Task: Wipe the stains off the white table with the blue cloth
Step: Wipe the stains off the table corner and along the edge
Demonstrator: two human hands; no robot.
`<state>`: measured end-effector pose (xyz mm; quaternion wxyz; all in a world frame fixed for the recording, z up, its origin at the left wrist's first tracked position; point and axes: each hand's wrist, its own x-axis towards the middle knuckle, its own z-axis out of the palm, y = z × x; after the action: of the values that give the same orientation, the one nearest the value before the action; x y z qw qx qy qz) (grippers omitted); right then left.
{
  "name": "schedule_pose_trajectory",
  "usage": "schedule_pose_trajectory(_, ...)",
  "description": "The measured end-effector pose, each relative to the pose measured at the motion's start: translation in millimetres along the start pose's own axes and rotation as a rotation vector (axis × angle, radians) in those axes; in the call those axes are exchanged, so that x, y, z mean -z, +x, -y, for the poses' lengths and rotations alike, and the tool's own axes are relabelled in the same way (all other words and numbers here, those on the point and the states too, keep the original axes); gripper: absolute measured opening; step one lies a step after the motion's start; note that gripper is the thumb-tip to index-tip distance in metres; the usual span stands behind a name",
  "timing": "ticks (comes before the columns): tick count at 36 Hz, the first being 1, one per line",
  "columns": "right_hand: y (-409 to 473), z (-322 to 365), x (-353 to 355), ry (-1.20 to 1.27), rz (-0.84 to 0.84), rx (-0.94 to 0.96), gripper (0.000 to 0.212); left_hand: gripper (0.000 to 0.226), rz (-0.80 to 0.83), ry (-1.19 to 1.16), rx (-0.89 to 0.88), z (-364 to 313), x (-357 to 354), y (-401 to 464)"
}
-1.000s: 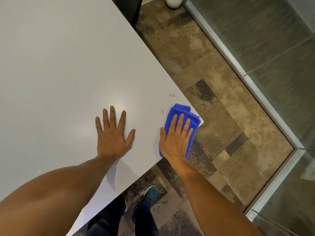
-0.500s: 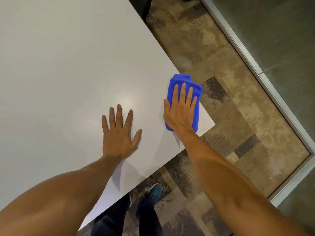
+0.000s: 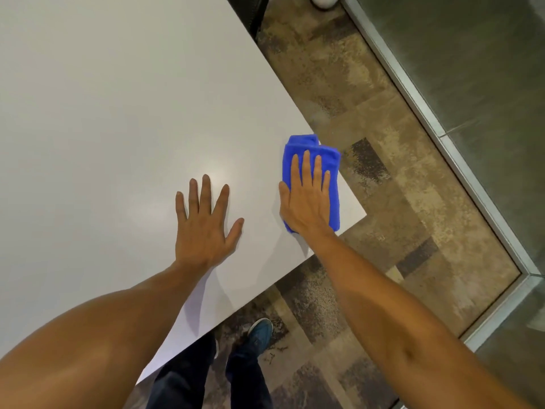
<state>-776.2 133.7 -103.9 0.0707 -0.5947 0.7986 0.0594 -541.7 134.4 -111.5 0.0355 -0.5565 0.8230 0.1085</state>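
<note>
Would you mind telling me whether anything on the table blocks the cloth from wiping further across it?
Nothing visible does. The right hand presses flat on the blue cloth near the table corner; only the left hand rests on the surface beside it.

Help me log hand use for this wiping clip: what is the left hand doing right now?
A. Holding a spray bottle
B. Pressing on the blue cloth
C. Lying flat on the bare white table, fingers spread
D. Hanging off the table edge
C: the left hand lies flat with spread fingers on the white table, beside and apart from the blue cloth, which the right hand presses.
</note>
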Motion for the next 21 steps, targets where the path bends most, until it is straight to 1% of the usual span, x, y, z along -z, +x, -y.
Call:
schedule_pose_trajectory(5,-71,16,-17,0.073,0.037,0.098,0.068,0.081,0.013,0.007,0.008,0,1,0)
schedule_pose_trajectory(9,-108,20,-22,0.062,0.078,0.150,0.068,0.082,0.017,-0.005,0.013,-1,1,1)
schedule_pose_trajectory(15,-90,15,-14,0.049,0.093,0.143,0.069,0.082,0.010,-0.011,0.019,-1,2,0)
schedule_pose_trajectory(21,-27,5,-1,0.064,0.071,0.018,0.069,0.080,0.000,-0.005,0.004,0,2,0)
